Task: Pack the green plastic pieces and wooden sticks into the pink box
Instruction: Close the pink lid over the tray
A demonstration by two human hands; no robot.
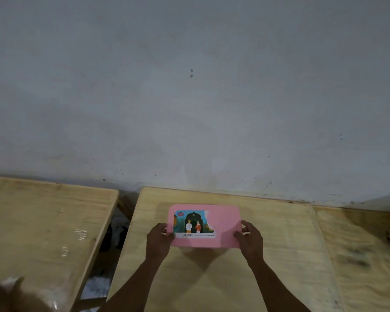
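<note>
Pink box [221,226] is sitting lid-on between both hands, label [193,224] facing up, on the table [279,255]. Left hand [158,240] is clamping its left edge, right hand [250,238] is clamping its right edge, thumbs pressing on top. No green pieces or sticks are showing in view. Probably the closing step or the very start; cannot tell which. If starting, next move is calling for lifting the lid off evenly. Second table [43,233] is lying left of the left hand.
</note>
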